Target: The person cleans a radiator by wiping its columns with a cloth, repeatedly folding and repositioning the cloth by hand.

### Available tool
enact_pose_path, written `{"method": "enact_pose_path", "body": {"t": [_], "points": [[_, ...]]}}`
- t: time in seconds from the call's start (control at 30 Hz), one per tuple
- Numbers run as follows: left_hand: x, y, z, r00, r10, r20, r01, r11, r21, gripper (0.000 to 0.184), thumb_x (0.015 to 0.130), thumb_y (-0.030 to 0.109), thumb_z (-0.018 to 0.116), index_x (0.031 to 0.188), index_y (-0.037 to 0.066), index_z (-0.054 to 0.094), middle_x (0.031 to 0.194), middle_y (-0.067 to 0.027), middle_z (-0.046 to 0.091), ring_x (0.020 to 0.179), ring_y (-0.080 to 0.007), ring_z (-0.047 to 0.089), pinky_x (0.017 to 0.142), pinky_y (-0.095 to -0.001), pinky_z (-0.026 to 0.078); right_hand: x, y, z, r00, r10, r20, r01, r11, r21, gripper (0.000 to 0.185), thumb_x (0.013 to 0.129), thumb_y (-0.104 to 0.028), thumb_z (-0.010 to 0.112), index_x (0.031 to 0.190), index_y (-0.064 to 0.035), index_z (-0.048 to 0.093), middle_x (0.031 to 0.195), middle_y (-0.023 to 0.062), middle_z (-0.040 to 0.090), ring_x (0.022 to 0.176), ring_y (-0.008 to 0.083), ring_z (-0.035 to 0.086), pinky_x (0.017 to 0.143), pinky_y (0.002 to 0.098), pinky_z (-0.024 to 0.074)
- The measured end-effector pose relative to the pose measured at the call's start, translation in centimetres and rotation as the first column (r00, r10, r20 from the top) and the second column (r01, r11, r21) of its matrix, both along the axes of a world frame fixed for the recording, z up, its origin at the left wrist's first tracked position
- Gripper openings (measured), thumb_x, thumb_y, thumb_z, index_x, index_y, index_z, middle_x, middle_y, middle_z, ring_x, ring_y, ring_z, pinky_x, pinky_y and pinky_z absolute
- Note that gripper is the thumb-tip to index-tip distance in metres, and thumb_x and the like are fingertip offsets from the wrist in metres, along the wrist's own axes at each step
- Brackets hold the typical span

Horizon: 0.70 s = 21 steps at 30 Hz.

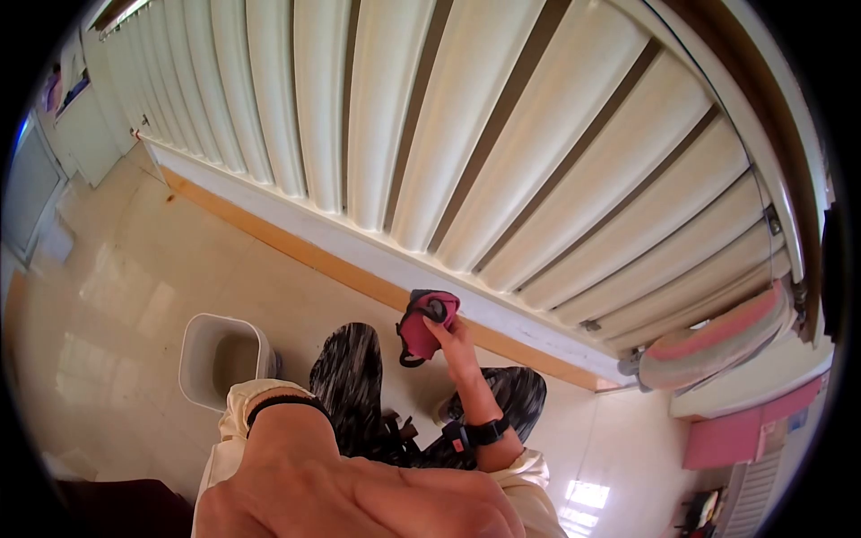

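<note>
My right hand grips a pink-maroon cloth item with black edging and strap loops; its exact kind does not show. It is held up in front of my knees, close to the foot of the slatted panel. A dark watch is on my right wrist. My left hand is very near the camera, large at the bottom of the view. Its fingers are hidden, so I cannot see whether it holds anything. A black band circles the left arm near the cream sleeve.
A white bin stands on the shiny tiled floor, left of my legs in dark patterned trousers. A pink and grey rolled cloth is at the right end of the panel. Pink fabric hangs farther right.
</note>
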<state>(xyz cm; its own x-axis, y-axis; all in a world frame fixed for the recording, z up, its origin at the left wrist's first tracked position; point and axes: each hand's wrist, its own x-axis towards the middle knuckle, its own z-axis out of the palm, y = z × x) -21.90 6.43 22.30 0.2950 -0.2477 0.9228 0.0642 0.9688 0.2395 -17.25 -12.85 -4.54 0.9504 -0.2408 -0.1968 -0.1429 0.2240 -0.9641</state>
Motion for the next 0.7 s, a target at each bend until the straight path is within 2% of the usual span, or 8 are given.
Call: {"method": "enact_pose_path", "body": {"t": [0.47,0.5,0.53,0.7], "points": [[0.9,-0.2,1.3,0.986,0.098,-0.132,-0.103,0.994,-0.030,0.006,0.086,0.022,0.066,0.082,0.022,0.071,0.085,0.0032,0.052,0.079,-0.0088,0.046,0.063,-0.0182,0.034,0.1,0.1,0.3,0.999,-0.020,-0.026,0.018,0.997,-0.069,0.034,0.085,-0.019,0.066,0.111,0.0017,0.059,0.100,0.0054,0.064,0.090,0.0120,0.059,0.082,0.0261,0.0460],[1.3,0.3,2.0,0.995,0.099,-0.007,-0.098,0.994,0.038,0.011,0.089,0.026,0.062,0.086,0.021,0.071,0.089,0.0019,0.054,0.082,-0.0099,0.047,0.067,-0.0192,0.035,0.1,0.1,0.1,1.000,-0.006,-0.030,0.004,0.998,-0.062,0.033,0.085,-0.018,0.066,0.111,0.0013,0.060,0.100,0.0049,0.064,0.089,0.0117,0.059,0.081,0.0260,0.0462],[1.3,0.5,2.1,0.997,0.070,0.042,-0.072,0.995,0.063,0.011,0.089,0.026,0.062,0.087,0.021,0.071,0.089,0.0017,0.054,0.082,-0.0103,0.048,0.068,-0.0198,0.035,0.0,0.0,0.0,0.999,0.003,-0.037,-0.005,0.998,-0.056,0.032,0.085,-0.017,0.066,0.111,0.0008,0.060,0.100,0.0044,0.064,0.089,0.0115,0.059,0.081,0.0259,0.0464],[0.1,0.9,1.6,0.994,0.022,0.106,-0.031,0.996,0.088,0.013,0.090,0.027,0.060,0.088,0.020,0.071,0.092,0.0009,0.056,0.085,-0.0121,0.049,0.071,-0.0229,0.036,0.1,-0.2,-0.5,1.000,0.009,-0.015,-0.010,0.999,-0.048,0.030,0.085,-0.016,0.066,0.110,-0.0009,0.061,0.099,0.0031,0.064,0.088,0.0107,0.059,0.080,0.0255,0.0466]]}}
